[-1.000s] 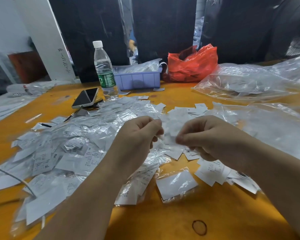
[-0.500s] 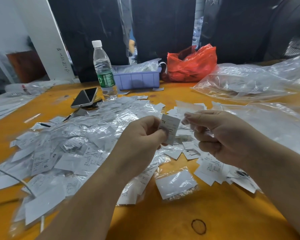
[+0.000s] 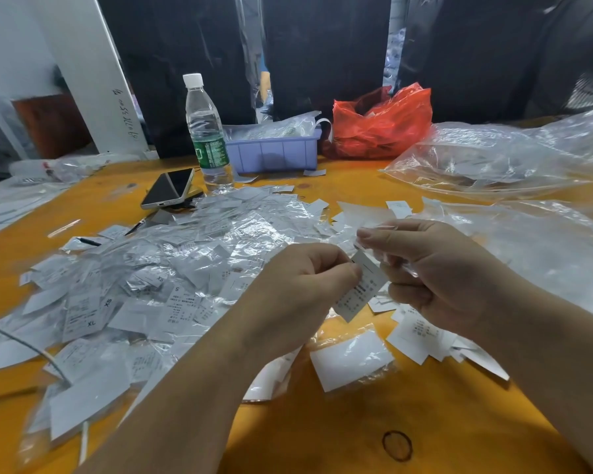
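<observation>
L hand pinches a paper label w/ fingers at its top edge, above mid-surface. R hand fingers grip a small clear bag right beside it, prob. to slide the label in. Bagged pile sits toward the left edge.

Garment labelling and packing workshop. Orange-yellow worktable half buried under a heap of small white printed size labels in clear plastic sleeves, with XL, XS and S marks readable. Large crumpled clear plastic bags on the right. Lilac ribbed plastic bin at the back holds more sleeved stock, thin red plastic bag just beside it. Behind the table, what look like dark garments under clear plastic film.
</observation>
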{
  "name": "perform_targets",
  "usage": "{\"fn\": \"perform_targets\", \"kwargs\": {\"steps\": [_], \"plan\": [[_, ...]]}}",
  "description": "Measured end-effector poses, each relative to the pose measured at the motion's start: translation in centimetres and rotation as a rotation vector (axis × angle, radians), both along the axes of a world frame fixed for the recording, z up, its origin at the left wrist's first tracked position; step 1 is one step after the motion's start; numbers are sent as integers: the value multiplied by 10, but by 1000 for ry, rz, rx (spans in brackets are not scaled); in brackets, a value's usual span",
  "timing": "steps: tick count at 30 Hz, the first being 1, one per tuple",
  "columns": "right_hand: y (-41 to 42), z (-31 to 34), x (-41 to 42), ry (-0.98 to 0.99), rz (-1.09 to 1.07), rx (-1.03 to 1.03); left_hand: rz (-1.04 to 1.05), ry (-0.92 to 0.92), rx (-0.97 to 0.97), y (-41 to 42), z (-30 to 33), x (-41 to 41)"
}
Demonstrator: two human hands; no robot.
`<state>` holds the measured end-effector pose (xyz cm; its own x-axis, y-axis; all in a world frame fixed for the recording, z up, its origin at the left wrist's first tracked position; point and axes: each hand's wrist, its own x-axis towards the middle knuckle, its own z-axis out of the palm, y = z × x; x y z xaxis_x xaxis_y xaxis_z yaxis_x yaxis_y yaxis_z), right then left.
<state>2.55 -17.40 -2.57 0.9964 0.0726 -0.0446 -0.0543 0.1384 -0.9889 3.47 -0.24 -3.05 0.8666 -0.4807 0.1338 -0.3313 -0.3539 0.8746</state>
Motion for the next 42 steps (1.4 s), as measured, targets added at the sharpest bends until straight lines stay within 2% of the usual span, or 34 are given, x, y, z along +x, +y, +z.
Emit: {"fn": "perform_targets", "kwargs": {"steps": [7, 27, 34, 42], "plan": [[0, -3, 1, -29, -26, -12, 30, -42, -28, 1, 0, 1], [6, -4, -5, -180, -149, -250, 93, -12, -15, 1, -1, 3], [5, -5, -3, -187, -178, -247, 39, 16, -4, 0, 1, 1], [7, -6, -3, -129, -198, -226, 111, 23, 17, 1, 0, 2]]}}
